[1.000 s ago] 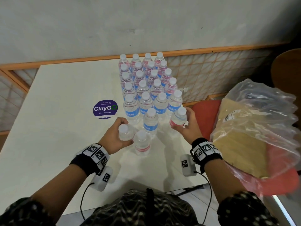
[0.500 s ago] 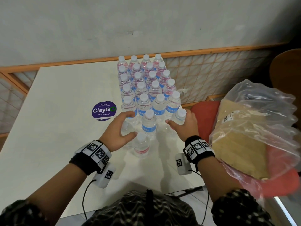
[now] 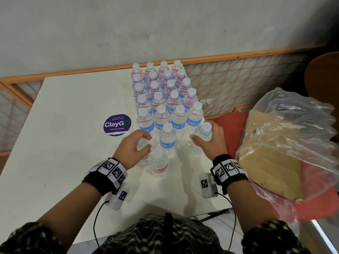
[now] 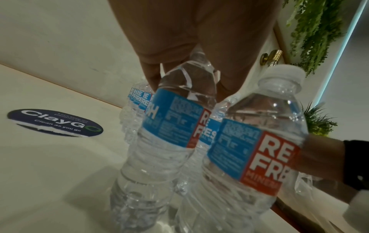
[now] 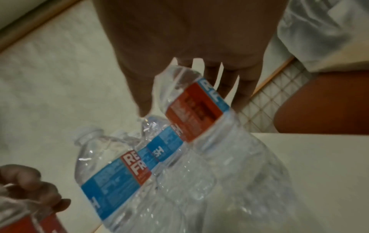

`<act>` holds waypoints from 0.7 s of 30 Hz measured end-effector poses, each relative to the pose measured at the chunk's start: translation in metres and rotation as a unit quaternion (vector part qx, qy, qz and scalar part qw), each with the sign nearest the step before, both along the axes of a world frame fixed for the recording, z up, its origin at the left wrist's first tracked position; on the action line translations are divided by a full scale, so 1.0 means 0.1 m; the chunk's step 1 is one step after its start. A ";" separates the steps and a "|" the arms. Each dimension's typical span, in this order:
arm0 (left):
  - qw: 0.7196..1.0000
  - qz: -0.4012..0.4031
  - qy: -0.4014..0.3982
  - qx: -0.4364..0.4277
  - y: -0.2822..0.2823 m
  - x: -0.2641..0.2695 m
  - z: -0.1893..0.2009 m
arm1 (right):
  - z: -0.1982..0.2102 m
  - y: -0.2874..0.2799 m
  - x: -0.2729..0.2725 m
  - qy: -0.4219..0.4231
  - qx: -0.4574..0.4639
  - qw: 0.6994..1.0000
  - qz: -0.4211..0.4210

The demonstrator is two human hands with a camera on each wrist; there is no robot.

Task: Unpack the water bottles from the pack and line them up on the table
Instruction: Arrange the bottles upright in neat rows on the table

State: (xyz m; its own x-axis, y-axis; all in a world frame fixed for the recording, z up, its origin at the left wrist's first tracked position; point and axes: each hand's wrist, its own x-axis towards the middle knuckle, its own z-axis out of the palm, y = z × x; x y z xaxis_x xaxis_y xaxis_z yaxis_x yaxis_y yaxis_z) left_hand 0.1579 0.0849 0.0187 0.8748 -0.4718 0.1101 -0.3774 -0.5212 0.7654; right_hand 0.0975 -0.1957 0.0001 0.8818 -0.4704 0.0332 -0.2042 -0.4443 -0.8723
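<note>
White rectangular table point(image 3: 60, 162) carries a block of clear plastic water bottles with white caps point(image 3: 165, 96), upright in four columns along its right side. Crumpled clear plastic pack wrap over brown cardboard point(image 3: 286, 143) lies on a red chair seat point(image 3: 229, 123), just beside the table's right edge. Left hand point(image 3: 131, 150) curls round the neck of a front bottle point(image 4: 167, 119). Right hand point(image 3: 209, 142) grips another bottle point(image 3: 203, 132) below the cap, apparently tilted. Round purple ClayGo sticker point(image 3: 117, 124) left of the bottles.
</note>
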 end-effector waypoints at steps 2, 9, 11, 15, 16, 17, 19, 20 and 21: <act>1.000 0.004 -0.002 0.001 0.00 -0.02 0.00 | 0.13 -0.02 0.02 0.011 0.024 0.998 0.053; 1.000 0.017 0.005 -0.002 -0.02 -0.04 0.03 | 0.22 0.06 0.06 0.052 -0.053 0.995 0.065; 1.000 0.020 0.001 -0.005 -0.03 -0.05 0.03 | 0.23 0.09 0.05 0.025 -0.028 0.997 0.066; 1.000 0.023 0.003 -0.007 -0.03 -0.04 0.03 | 0.23 0.03 0.04 0.014 0.010 0.991 0.132; 1.000 0.023 0.005 -0.007 -0.03 -0.03 0.03 | 0.18 0.01 0.04 0.007 0.001 0.994 0.110; 1.000 0.022 0.006 -0.008 -0.04 -0.02 0.03 | 0.14 0.02 0.04 0.009 -0.007 0.997 0.077; 1.000 0.008 0.010 -0.012 -0.06 0.01 0.05 | 0.09 0.06 0.02 0.027 0.006 0.999 0.028; 1.000 0.000 0.011 -0.017 -0.09 0.04 0.06 | 0.08 0.06 0.01 0.032 0.017 0.999 0.024; 1.000 -0.006 0.013 -0.024 -0.12 0.07 0.08 | 0.09 0.06 0.00 0.035 0.027 0.999 0.030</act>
